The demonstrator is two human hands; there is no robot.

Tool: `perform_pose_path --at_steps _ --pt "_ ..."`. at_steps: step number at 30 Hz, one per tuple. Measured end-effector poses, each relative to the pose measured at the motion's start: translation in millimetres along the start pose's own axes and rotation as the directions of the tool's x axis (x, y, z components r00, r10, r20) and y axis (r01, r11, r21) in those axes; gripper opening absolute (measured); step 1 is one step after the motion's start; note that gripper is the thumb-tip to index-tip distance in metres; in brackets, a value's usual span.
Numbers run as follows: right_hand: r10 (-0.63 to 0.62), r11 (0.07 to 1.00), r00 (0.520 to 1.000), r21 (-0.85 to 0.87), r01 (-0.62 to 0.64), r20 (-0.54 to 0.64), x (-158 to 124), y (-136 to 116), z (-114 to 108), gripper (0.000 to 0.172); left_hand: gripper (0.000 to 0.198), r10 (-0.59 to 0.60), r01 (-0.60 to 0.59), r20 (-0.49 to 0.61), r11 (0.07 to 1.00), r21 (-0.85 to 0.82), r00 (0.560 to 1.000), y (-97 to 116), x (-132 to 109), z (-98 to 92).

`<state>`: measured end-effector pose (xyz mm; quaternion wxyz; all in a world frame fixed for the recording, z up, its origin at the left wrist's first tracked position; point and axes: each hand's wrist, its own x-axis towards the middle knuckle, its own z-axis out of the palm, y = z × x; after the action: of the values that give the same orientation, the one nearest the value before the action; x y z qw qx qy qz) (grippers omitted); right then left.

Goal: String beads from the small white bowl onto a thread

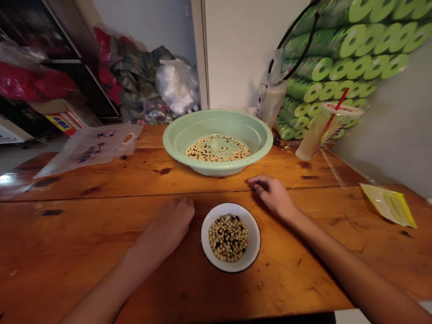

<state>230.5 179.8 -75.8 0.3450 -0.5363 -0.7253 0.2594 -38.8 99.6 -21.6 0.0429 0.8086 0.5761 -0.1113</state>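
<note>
My left hand rests on the wooden table just left of a small white enamel bowl, its fingers curled under and hidden. The bowl holds a heap of pale and dark beans. My right hand lies on the wood above and right of the bowl, fingers curled, nothing visible in them. Farther off stands a pale green plastic basin, with a ring of mixed beans on its floor. Neither hand touches either vessel.
A clear printed plastic bag lies at the table's far left, and a yellow sachet lies at the right. A plastic cup with a red straw stands beyond, before stacked green rolls. Bags and clothing are heaped behind.
</note>
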Motion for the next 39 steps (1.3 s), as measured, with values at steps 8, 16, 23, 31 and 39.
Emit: perform_pose_path --at_steps 8,16,23,31,39 --pt "-0.09 0.992 0.994 -0.081 0.095 0.068 2.7 -0.8 -4.0 0.02 0.041 -0.048 0.048 0.005 0.996 -0.072 0.999 0.6 -2.6 -0.1" --pt "-0.345 0.894 0.913 -0.219 0.39 0.217 1.4 -4.0 -5.5 0.032 0.042 -0.094 0.097 0.042 0.992 -0.081 0.995 5.9 -3.0 -5.8" --pt "-0.313 0.898 0.931 -0.26 0.355 0.19 2.4 -1.8 -7.9 0.021 0.04 -0.101 0.105 0.083 0.993 -0.053 0.991 6.3 -3.6 -8.3" --pt "-0.35 0.881 0.923 -0.28 0.382 0.158 -6.2 -20.0 -9.2 0.015 0.04 -0.058 0.059 0.02 0.998 -0.037 0.998 0.6 -1.7 3.9" --pt "-0.456 0.817 0.82 -0.202 0.54 0.347 -9.8 -21.9 -0.3 0.021 0.038 -0.024 0.024 -0.008 0.998 -0.052 1.0 -8.3 2.7 13.8"
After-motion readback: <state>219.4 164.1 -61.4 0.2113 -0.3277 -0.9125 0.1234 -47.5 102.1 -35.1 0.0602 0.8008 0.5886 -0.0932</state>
